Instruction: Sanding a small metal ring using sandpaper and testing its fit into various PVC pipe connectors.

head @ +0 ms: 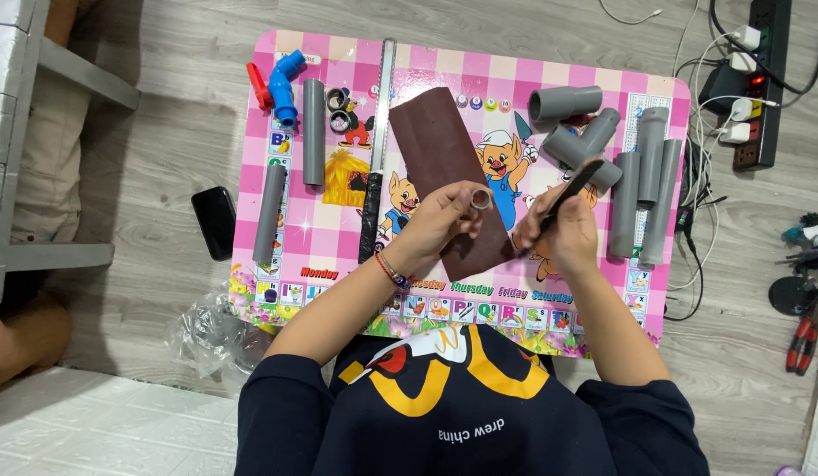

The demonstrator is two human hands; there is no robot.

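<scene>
Your left hand (444,216) had its grip clamped on a short grey pipe ring (480,199), fingers curled round it, open end facing up. The ring was held just above a sheet of brown sandpaper (444,159) lying on the pink checked worktop (664,264). Your right hand (563,231) had its grip closed on a thin dark file (569,189), which angled up and away toward the grey fittings; its tip sat near them, and contact could not be confirmed. The two hands were near each other but apart.

Further out on your left, a long dark-handled saw blade (378,150) lay lengthwise beside the sandpaper. Beyond it lay two grey pipe lengths (313,132), small rings (338,110), and a blue elbow with a red handle (281,84) near the far corner. On your right stood a cluster of grey couplings (572,132) and three longer grey pipes (647,176) side by side.

Off the worktop, a black phone (215,222) lay on the floor to the left, a power strip (761,79) with chargers to the far right, and red-handled pliers (801,339) nearby.
</scene>
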